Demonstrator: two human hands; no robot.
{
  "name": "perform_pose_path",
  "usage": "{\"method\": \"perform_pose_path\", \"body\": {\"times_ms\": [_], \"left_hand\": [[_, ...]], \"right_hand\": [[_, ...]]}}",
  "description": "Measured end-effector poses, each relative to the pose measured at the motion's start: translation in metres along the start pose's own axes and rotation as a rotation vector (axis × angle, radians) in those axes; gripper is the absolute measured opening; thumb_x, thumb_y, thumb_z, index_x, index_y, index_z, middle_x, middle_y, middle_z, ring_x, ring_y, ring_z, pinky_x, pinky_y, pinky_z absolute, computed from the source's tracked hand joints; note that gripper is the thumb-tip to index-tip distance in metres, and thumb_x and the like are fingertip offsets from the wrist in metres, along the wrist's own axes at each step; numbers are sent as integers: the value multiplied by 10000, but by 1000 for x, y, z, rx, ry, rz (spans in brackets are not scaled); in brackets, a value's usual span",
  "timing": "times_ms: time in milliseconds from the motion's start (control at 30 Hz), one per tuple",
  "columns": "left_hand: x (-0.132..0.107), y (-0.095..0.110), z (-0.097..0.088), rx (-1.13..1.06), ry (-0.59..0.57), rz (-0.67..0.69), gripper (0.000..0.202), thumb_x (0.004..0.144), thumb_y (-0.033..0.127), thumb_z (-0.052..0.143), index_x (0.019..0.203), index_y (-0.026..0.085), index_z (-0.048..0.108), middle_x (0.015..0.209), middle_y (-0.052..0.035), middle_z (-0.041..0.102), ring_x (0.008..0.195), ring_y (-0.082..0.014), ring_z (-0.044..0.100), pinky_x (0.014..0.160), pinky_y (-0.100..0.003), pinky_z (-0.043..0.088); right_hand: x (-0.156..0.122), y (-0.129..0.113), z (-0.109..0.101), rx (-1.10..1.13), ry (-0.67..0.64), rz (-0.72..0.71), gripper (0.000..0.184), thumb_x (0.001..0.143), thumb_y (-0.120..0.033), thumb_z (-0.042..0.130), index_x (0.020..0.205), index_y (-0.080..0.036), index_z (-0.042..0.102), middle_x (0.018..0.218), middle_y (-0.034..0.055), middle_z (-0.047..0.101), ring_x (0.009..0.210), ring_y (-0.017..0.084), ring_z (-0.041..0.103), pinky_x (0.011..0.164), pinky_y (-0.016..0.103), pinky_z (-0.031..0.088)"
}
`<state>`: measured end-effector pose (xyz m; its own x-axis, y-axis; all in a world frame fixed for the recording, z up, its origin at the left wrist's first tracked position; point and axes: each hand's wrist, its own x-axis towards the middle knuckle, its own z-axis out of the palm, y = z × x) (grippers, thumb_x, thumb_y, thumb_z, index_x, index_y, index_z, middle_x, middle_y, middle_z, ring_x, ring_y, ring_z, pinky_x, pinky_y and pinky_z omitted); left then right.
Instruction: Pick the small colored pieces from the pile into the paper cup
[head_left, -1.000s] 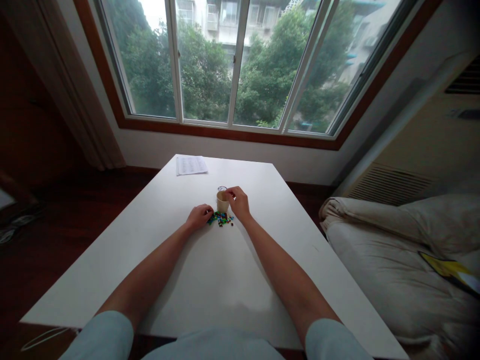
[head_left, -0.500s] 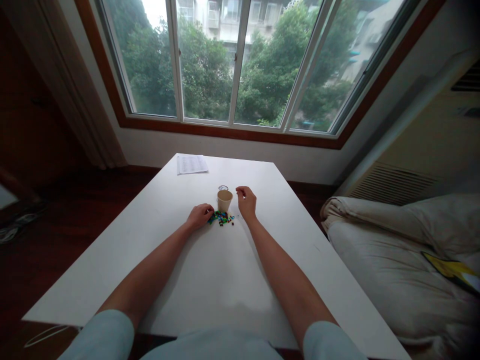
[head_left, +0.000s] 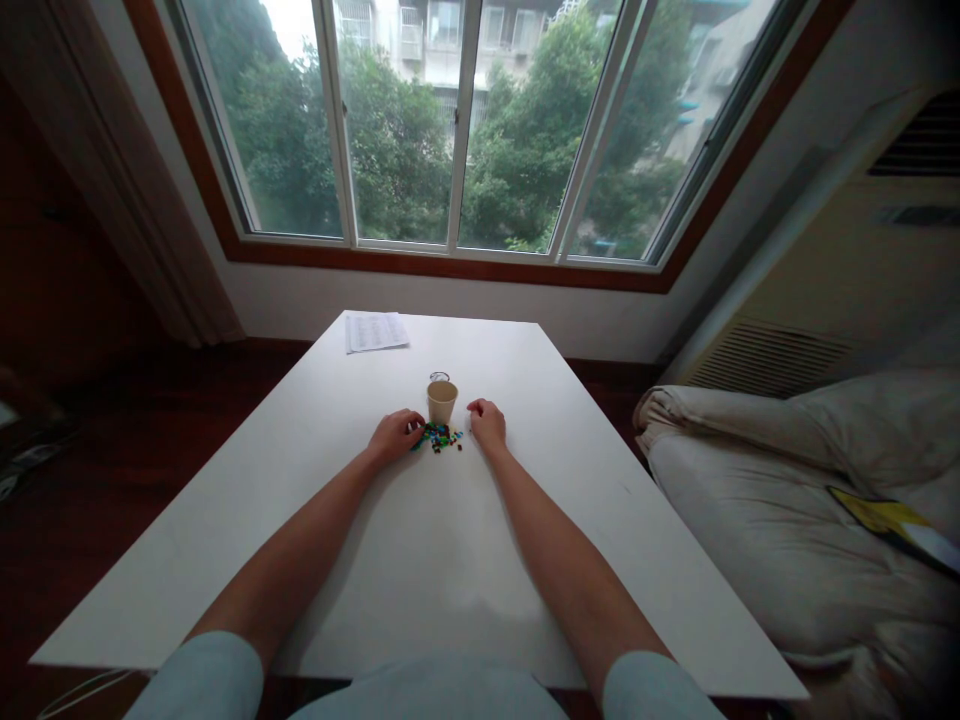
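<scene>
A light brown paper cup (head_left: 442,405) stands upright on the white table (head_left: 450,560). Right in front of it lies a loose pile of small coloured pieces (head_left: 439,437), green, blue, dark and red, too small to name. At the pile's left edge rests my left hand (head_left: 396,436), its fingers curled down and touching the outermost pieces. To the right of the cup, apart from it, my right hand (head_left: 488,424) is closed with thumb and fingertips together. Whatever either hand might hold is too small to see.
Behind the cup sits a small ring-shaped object (head_left: 439,377). Paper sheets (head_left: 376,332) lie at the table's far left corner. A cloth-covered sofa (head_left: 742,500) stands along the right side, and a window (head_left: 450,130) is beyond the table.
My right hand has come down and nearer, from beside the cup's rim to beside the pile. My left hand stays at the pile's left edge. The view has shifted slightly.
</scene>
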<state>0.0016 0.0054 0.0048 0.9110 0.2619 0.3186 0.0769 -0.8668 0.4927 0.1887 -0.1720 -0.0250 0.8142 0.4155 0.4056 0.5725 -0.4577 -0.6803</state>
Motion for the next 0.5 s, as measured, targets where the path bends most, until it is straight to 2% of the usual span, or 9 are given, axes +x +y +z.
{"method": "perform_pose_path", "body": {"times_ms": [233,400,500], "left_hand": [[-6,21,2,193,27,32,338,866,332,625,1192,248,646,1010,-83,631,964,-237,584,840,-327,427],[-8,27,3,259,-1,40,184,904,335,572,996,226,687,960,-92,602,951,-242,573,839,-338,418],[-8,28,1,291,-6,44,176,910,338,562,960,223,686,965,-88,601,937,-230,567,820,-329,420]], "right_hand": [[-2,-2,2,-54,-50,-24,233,814,-131,490,893,-217,692,916,35,670,844,172,594,801,282,456],[-1,-3,1,-52,-60,-29,235,813,-123,496,896,-213,696,915,37,673,836,171,592,785,279,455],[-2,-5,0,-38,-56,-36,228,813,-127,505,891,-214,701,907,31,675,829,165,589,781,271,453]]}}
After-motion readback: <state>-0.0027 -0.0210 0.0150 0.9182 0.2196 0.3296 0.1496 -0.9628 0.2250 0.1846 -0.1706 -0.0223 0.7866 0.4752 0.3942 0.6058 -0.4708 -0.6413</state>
